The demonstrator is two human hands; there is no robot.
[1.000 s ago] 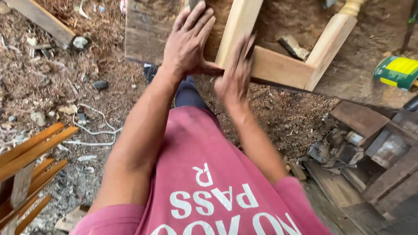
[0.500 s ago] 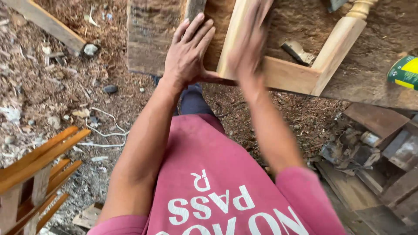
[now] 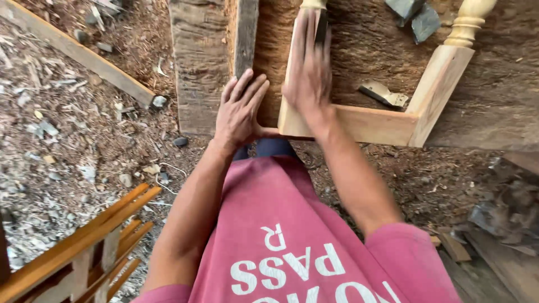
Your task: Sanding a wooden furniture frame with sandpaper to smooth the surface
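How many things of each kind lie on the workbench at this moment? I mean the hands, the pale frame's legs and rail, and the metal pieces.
Hands: 2, left hand and right hand
Pale frame legs: 2, near leg and turned leg
Pale frame rails: 1, rail
Metal pieces: 2, flat piece and grey piece
Total: 7
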